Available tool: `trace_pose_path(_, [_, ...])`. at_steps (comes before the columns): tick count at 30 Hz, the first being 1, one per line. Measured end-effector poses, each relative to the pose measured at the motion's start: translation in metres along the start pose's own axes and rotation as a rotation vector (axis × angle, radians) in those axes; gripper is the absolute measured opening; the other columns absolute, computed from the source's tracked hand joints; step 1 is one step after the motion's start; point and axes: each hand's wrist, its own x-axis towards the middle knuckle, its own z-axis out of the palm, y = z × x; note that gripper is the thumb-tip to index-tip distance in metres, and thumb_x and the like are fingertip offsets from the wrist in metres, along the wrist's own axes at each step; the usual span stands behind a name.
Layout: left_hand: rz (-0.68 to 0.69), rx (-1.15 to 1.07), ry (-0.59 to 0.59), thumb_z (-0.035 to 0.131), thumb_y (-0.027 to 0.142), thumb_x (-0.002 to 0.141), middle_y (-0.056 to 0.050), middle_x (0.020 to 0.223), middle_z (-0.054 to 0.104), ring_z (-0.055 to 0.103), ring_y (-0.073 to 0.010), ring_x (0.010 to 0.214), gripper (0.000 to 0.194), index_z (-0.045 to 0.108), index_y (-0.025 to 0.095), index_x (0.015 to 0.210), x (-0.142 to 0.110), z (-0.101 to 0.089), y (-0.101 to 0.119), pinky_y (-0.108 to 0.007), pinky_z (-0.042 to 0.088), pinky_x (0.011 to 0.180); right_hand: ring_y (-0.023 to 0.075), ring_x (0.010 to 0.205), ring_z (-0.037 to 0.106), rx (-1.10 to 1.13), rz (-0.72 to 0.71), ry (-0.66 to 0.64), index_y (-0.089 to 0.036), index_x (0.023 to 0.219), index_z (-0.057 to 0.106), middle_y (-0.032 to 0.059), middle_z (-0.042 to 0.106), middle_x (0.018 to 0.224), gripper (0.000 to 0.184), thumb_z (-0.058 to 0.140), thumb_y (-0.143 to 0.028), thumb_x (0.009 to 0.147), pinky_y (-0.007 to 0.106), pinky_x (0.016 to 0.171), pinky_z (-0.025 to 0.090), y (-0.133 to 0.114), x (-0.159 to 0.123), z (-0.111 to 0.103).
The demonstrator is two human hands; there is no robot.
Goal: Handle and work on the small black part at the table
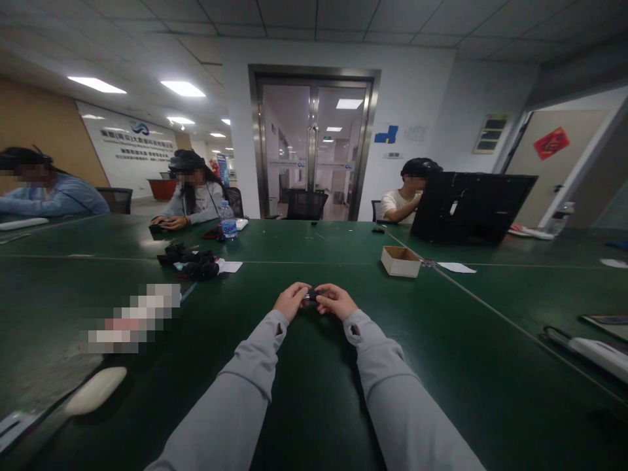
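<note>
Both my arms in grey sleeves reach forward over the dark green table (pixel 314 392). My left hand (pixel 290 301) and my right hand (pixel 336 301) meet at the middle, fingers curled. Between their fingertips they pinch a small dark object (pixel 312 296) that is too small to name. The hands rest on or just above the tabletop.
A small open cardboard box (pixel 401 260) sits ahead right. A pile of black items (pixel 191 261) and a water bottle (pixel 227 221) lie ahead left. A white mouse-like object (pixel 95 390) is near left, a white device (pixel 596 350) far right. Three people sit at the far side; a black laptop (pixel 468 206) stands open.
</note>
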Motion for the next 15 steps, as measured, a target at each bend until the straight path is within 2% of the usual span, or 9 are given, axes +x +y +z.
trace_pose_path(5, [-0.018,-0.03,-0.005,0.046,0.033,0.074,0.003,0.052,0.053,0.047,-0.0093,0.047,0.026,0.06,0.015,0.087,-0.002,0.001,0.005,-0.02,0.035,0.046,0.0102,0.05,0.059,0.002,0.0,0.001,-0.014,0.091,0.055,-0.0015,0.06,0.06,0.047,0.078,-0.032,0.055,0.02,0.048,0.049,0.002,0.001,-0.001])
trace_pose_path(10, [-0.053,-0.029,0.01,0.046,0.025,0.072,0.003,0.05,0.053,0.046,-0.0094,0.045,0.025,0.06,0.013,0.09,-0.005,0.003,0.014,-0.02,0.034,0.045,0.0101,0.05,0.059,0.002,0.001,-0.001,-0.014,0.091,0.055,-0.0014,0.06,0.061,0.047,0.078,-0.032,0.055,0.02,0.047,0.049,0.0,0.0,-0.001])
trace_pose_path(15, [-0.045,-0.04,0.006,0.046,0.02,0.071,0.004,0.051,0.053,0.046,-0.0083,0.045,0.024,0.06,0.014,0.09,-0.003,0.002,0.009,-0.02,0.035,0.046,0.01,0.05,0.059,-0.001,-0.006,0.003,-0.014,0.092,0.055,-0.0009,0.061,0.062,0.048,0.078,-0.034,0.054,0.02,0.048,0.05,-0.001,0.0,-0.001])
